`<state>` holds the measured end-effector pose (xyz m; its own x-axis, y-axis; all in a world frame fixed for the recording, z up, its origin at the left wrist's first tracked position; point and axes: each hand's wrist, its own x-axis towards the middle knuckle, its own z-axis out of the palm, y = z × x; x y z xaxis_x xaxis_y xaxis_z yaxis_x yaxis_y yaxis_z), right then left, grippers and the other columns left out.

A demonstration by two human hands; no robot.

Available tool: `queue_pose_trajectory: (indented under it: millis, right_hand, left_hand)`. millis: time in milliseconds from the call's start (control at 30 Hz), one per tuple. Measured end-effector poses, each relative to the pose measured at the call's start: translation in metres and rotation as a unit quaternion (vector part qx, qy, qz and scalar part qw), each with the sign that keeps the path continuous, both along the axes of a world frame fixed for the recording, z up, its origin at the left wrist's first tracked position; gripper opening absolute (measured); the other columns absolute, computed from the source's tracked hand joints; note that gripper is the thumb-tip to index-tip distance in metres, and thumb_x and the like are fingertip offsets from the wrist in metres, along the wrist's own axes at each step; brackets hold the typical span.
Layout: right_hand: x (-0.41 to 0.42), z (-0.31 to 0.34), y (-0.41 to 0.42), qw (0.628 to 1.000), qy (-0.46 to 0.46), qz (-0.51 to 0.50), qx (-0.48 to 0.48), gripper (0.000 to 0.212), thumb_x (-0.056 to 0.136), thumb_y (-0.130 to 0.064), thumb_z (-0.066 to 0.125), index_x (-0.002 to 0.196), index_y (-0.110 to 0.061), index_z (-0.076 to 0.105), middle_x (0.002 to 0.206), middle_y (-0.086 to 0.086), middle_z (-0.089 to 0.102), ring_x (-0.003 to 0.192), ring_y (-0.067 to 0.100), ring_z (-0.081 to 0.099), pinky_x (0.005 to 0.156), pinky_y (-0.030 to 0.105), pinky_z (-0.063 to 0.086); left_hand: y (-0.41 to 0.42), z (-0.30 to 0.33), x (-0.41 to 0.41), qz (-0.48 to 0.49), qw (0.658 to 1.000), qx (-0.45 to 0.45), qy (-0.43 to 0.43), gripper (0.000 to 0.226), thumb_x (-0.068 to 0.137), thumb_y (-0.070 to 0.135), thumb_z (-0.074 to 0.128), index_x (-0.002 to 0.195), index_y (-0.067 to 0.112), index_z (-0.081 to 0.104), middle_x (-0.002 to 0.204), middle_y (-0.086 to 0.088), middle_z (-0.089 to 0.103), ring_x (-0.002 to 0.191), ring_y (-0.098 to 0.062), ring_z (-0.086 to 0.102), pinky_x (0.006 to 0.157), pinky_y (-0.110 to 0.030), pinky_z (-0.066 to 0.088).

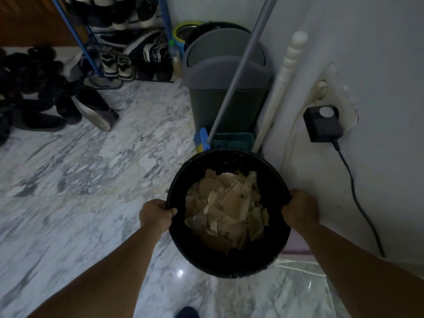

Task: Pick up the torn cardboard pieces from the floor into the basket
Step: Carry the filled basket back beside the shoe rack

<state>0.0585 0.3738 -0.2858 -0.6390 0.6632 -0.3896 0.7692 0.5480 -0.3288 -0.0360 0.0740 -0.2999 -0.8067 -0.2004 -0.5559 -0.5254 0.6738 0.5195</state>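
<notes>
The black basket (229, 255) is being held over the marble floor (80, 180) by both hands, one on each side of its rim. The left hand (156, 213) is being clamped on the rim with the thumb hooked just inside and the fingers wrapped outside; the right hand (299, 208) is being closed over the opposite edge, though its fingertips are hidden behind the rim, so how deep they reach cannot be told. The torn cardboard pieces (226, 210) are being carried inside the basket, heaped in a loose pile; none can be seen lying on the visible floor, so the gathering is judged to be nearly or fully done.

The main risk is being posed by the loose heap — if the basket is tilted or jolted, light pieces could slide over the rim and scatter again. A grip by the rim alone (nothing is being supported from beneath) could slip on either side. The surroundings are also being crowded: the metal mop handle (238, 70) is leaning just beyond the basket, the grey swing-lid bin (226, 72) is standing behind it, and the black adapter cable (358, 193) is trailing down the wall on the right — a knock or a snag there could upset the load.
</notes>
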Motion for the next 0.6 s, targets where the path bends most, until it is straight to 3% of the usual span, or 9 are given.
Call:
queue_pose_trajectory:
  millis: [133,233,300,400,500,600]
  right_hand:
    - [0.002,-0.008,0.005,0.999,0.019,0.028,-0.011,0.031,0.082,0.002,0.063,0.112,0.001,0.064,0.112,0.024,0.066,0.106,0.039,0.063,0.085,0.037,0.051]
    - [0.004,-0.008,0.006,0.998,0.017,0.049,-0.041,0.035,0.082,0.001,0.06,0.117,0.0,0.06,0.115,0.024,0.064,0.107,0.039,0.061,0.086,0.036,0.049]
    - [0.006,-0.007,0.004,0.996,0.013,0.055,-0.068,0.037,0.084,-0.001,0.058,0.121,-0.001,0.058,0.117,0.024,0.063,0.108,0.039,0.06,0.087,0.035,0.049]
    - [0.011,0.003,0.001,0.994,-0.008,0.075,-0.082,0.037,0.085,-0.006,0.057,0.122,-0.003,0.056,0.116,0.022,0.063,0.107,0.038,0.06,0.085,0.033,0.048]
    - [0.019,0.024,-0.003,0.992,-0.03,0.079,-0.096,0.038,0.084,-0.01,0.058,0.121,-0.003,0.056,0.119,0.022,0.062,0.108,0.037,0.06,0.083,0.029,0.047]
    - [0.031,0.047,-0.008,0.989,-0.063,0.094,-0.097,0.039,0.086,-0.016,0.058,0.122,-0.004,0.056,0.124,0.018,0.06,0.112,0.034,0.058,0.081,0.026,0.044]
  left_hand:
    - [0.003,-0.01,-0.001,0.026,0.996,0.079,-0.038,0.016,0.079,0.007,0.077,0.091,0.001,0.069,0.095,-0.019,0.071,0.089,-0.033,0.067,0.085,-0.046,0.056]
    - [0.009,-0.007,0.002,0.006,0.991,0.108,-0.075,0.024,0.083,0.013,0.074,0.103,0.002,0.066,0.108,-0.019,0.067,0.098,-0.033,0.064,0.09,-0.046,0.055]
    - [0.014,0.003,0.005,-0.022,0.99,0.101,-0.095,0.044,0.085,0.024,0.073,0.12,0.002,0.059,0.123,-0.02,0.061,0.109,-0.035,0.06,0.09,-0.042,0.052]
    - [0.014,0.022,0.009,-0.019,0.987,0.109,-0.119,0.085,0.084,0.036,0.072,0.15,0.005,0.028,0.154,-0.015,0.032,0.135,-0.033,0.04,0.096,-0.037,0.043]
    - [0.005,0.048,0.017,-0.027,0.988,0.104,-0.107,0.089,0.084,0.041,0.071,0.151,0.006,0.025,0.158,-0.011,0.024,0.141,-0.032,0.032,0.11,-0.039,0.036]
    - [-0.007,0.074,0.03,-0.031,0.987,0.115,-0.112,0.082,0.084,0.044,0.069,0.147,0.003,0.034,0.155,-0.012,0.03,0.136,-0.032,0.038,0.108,-0.039,0.039]
